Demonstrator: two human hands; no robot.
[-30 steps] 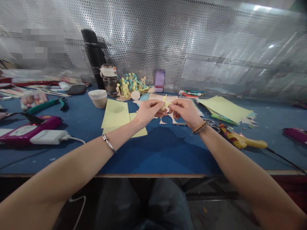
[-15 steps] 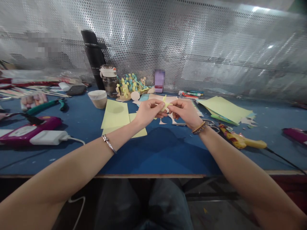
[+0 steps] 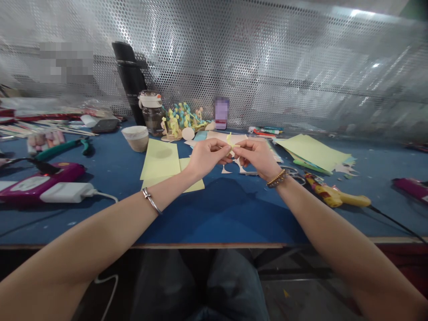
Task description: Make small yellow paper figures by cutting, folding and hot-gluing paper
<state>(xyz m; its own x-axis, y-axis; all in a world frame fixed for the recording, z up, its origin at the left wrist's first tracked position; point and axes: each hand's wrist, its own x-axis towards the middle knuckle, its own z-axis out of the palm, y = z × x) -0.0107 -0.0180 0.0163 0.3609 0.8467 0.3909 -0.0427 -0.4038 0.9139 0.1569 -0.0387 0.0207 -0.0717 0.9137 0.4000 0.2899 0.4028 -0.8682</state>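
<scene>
Between my two hands is a small yellow paper piece, its narrow tip sticking up above the fingers. My left hand pinches it from the left, thumb and fingers closed. On the other side my right hand pinches it too, the fingertips almost touching those of the left. The piece's lower part is mostly covered by fingers. Behind and below the hands lie pale pink paper sheets and cut scraps. Yellow paper sheets rest left of the left hand.
A paper cup, a bottle and small paper flowers stand at the back left. A yellow glue gun lies right, near stacked yellow paper. A purple power strip and green pliers are left.
Both hands have drawn slightly closer together around the yellow paper piece, and less of it shows between the fingers. Everything else looks the same.
</scene>
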